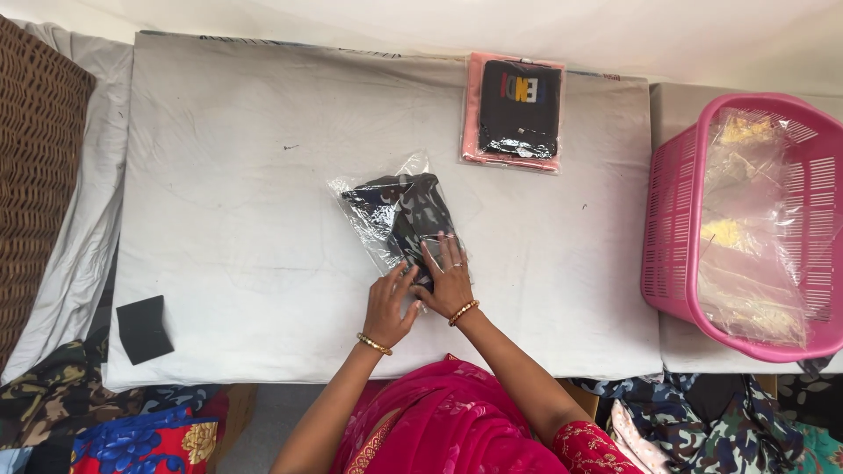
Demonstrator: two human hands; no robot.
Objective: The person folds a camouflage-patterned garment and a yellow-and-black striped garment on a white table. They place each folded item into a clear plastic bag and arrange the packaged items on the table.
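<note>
Beside the hands (420, 294), bagged garment (399, 219); beyond, packaged stack (515, 110), pink basket (672, 237).

Glossy clear plastic bag (399, 219) around matt camouflage cloth; matt grey cloth table cover (255, 219); pink slotted plastic basket (672, 237).

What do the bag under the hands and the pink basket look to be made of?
Bag: thin clear plastic film, glossy, with crinkles and glare over the camouflage cloth inside. Basket: rigid moulded plastic, probably, with slotted walls and a smooth rim.
</note>
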